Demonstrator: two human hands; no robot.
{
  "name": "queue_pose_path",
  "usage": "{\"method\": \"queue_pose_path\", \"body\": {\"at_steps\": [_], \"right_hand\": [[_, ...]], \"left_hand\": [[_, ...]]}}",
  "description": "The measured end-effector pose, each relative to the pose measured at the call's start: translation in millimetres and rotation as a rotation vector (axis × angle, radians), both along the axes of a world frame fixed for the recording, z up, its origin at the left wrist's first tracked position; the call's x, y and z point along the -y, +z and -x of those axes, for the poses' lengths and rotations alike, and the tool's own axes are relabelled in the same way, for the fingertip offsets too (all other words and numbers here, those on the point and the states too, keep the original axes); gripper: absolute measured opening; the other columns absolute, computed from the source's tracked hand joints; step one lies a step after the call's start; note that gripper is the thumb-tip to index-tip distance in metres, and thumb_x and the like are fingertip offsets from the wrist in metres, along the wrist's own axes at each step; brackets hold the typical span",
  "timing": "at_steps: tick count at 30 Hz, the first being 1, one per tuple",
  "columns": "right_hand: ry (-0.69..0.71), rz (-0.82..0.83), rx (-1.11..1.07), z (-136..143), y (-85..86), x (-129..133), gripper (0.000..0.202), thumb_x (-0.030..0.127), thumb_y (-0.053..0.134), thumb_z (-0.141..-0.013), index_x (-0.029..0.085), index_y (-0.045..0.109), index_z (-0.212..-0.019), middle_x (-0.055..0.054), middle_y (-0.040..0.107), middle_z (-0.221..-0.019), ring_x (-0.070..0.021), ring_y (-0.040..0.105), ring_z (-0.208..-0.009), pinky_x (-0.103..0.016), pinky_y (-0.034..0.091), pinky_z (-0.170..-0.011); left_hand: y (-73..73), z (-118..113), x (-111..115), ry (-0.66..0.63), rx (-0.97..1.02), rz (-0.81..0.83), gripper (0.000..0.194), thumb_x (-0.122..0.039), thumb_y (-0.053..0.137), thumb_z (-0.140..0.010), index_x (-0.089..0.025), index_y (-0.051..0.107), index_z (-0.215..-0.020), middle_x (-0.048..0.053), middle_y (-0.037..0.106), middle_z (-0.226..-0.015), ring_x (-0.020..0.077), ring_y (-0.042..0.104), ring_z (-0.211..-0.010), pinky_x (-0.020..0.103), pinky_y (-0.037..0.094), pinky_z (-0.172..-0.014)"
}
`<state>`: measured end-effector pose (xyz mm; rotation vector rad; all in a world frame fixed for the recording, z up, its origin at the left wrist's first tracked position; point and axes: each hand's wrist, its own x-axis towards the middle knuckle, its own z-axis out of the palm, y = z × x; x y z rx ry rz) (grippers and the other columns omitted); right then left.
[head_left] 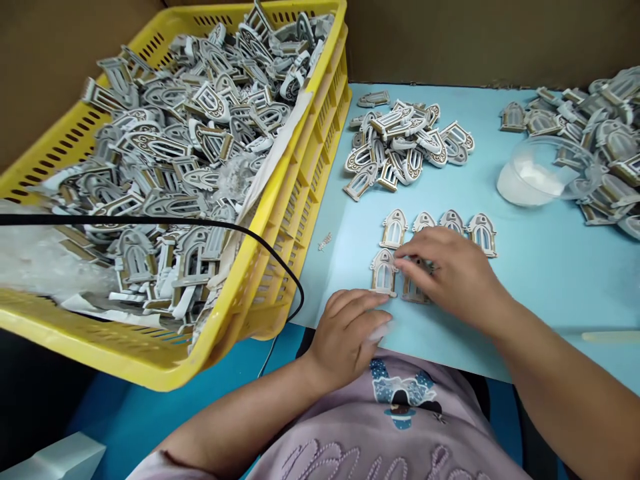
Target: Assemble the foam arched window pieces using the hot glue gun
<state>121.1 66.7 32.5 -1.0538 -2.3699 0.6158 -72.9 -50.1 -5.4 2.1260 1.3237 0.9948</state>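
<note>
Small arched window-shaped pieces lie in two rows on the light blue tabletop. The back row has several, among them a piece (395, 229) at its left end and a piece (483, 235) at its right end. In the front row, my right hand (447, 270) is over a darker piece (414, 288), its thumb and forefinger nearly pinched at the edge of the piece on the left (384, 272). My left hand (350, 333) rests at the table's front edge, fingers curled round something whitish and blurred, just below that left piece.
A yellow crate (300, 193) full of such pieces stands at the left, a black cable (250, 233) crossing it. One pile (400, 143) lies behind the rows, another (617, 140) at the right. Beside that sits a clear cup (530, 177) of white material.
</note>
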Motion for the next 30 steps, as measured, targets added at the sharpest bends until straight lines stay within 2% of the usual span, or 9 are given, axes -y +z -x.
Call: {"method": "queue_pose_path", "body": {"at_steps": [3, 6, 8, 11, 18, 22, 25, 28, 30], "right_hand": [[0.020, 0.336, -0.200, -5.6, 16.0, 0.7, 0.014, 0.035, 0.067, -0.090, 0.023, 0.074, -0.093, -0.003, 0.069, -0.084, -0.0157, 0.061, -0.076, -0.031, 0.049, -0.071], [0.106, 0.748, -0.310, -4.7, 21.0, 5.6, 0.024, 0.041, 0.075, -0.082, 0.022, 0.073, -0.097, -0.001, 0.068, -0.083, -0.0135, 0.060, -0.072, -0.028, 0.049, -0.065], [0.088, 0.886, -0.328, -2.4, 18.9, 8.1, 0.028, 0.041, 0.078, -0.077, 0.021, 0.071, -0.095, -0.001, 0.066, -0.081, -0.0137, 0.060, -0.073, -0.028, 0.050, -0.066], [0.049, 0.966, -0.340, 0.1, 14.9, 8.3, 0.023, 0.039, 0.077, -0.078, 0.020, 0.069, -0.088, 0.000, 0.066, -0.076, -0.0134, 0.060, -0.071, -0.029, 0.050, -0.067], [0.010, 0.935, -0.385, -4.6, 22.6, 8.1, 0.008, 0.024, 0.068, -0.079, 0.021, 0.062, -0.082, 0.001, 0.065, -0.073, -0.0124, 0.060, -0.067, -0.027, 0.049, -0.064], [0.090, 0.538, -0.109, -18.2, 33.0, 10.5, 0.033, 0.010, 0.058, -0.079, 0.028, 0.070, -0.105, 0.005, 0.068, -0.078, -0.0115, 0.060, -0.070, -0.026, 0.046, -0.066], [0.013, 0.314, 0.003, -30.6, 34.3, 9.9, 0.025, 0.010, 0.057, -0.081, 0.027, 0.074, -0.089, 0.004, 0.071, -0.083, -0.0119, 0.061, -0.076, -0.027, 0.044, -0.071], [-0.131, 0.331, -0.038, -37.6, 24.4, 8.6, 0.012, 0.017, 0.063, -0.082, 0.024, 0.071, -0.078, 0.004, 0.070, -0.078, -0.0117, 0.059, -0.073, -0.027, 0.043, -0.068], [-0.164, 0.356, -0.075, -38.3, 13.2, 8.8, 0.010, 0.018, 0.065, -0.082, 0.024, 0.070, -0.075, 0.003, 0.068, -0.077, -0.0119, 0.058, -0.072, -0.028, 0.044, -0.067]], "left_hand": [[13.5, -4.7, -4.9, 0.114, 0.393, 0.401, 0.021, -0.033, 0.057, -0.096, -0.019, 0.072, -0.096, 0.006, 0.076, -0.086, 0.0168, 0.066, -0.074, 0.030, 0.053, -0.070], [23.6, -11.2, -12.8, 0.133, 0.747, 0.819, 0.037, -0.050, 0.061, -0.093, -0.016, 0.069, -0.080, 0.001, 0.066, -0.064, 0.0080, 0.049, -0.047, 0.022, 0.041, -0.049], [26.3, -14.5, -17.6, 0.091, 0.866, 0.924, 0.042, -0.054, 0.067, -0.088, -0.015, 0.065, -0.072, -0.001, 0.062, -0.060, 0.0053, 0.043, -0.044, 0.020, 0.036, -0.046], [26.2, -16.7, -20.8, 0.068, 0.911, 0.967, 0.037, -0.051, 0.074, -0.082, -0.015, 0.064, -0.078, -0.002, 0.061, -0.062, 0.0047, 0.041, -0.045, 0.019, 0.033, -0.046], [25.6, -19.2, -17.6, 0.049, 0.723, 0.837, 0.044, -0.052, 0.054, -0.097, -0.014, 0.065, -0.076, 0.000, 0.059, -0.065, 0.0075, 0.047, -0.055, 0.020, 0.037, -0.054], [26.9, -22.7, -20.1, 0.075, 0.525, 0.709, 0.039, -0.044, 0.049, -0.101, -0.016, 0.069, -0.083, -0.002, 0.058, -0.064, 0.0076, 0.045, -0.053, 0.020, 0.038, -0.053], [24.1, -25.5, -21.3, 0.053, 0.310, 0.365, 0.024, -0.030, 0.050, -0.101, -0.019, 0.070, -0.108, 0.000, 0.068, -0.074, 0.0108, 0.058, -0.062, 0.024, 0.048, -0.063], [16.1, -30.6, -16.3, -0.093, 0.039, -0.024, 0.026, -0.015, 0.054, -0.095, -0.017, 0.065, -0.119, 0.007, 0.075, -0.100, 0.0187, 0.068, -0.090, 0.036, 0.054, -0.085], [9.5, -35.3, -9.3, -0.169, -0.099, -0.149, 0.029, -0.009, 0.052, -0.092, -0.014, 0.064, -0.118, 0.012, 0.073, -0.115, 0.0240, 0.066, -0.105, 0.043, 0.054, -0.092]]}}
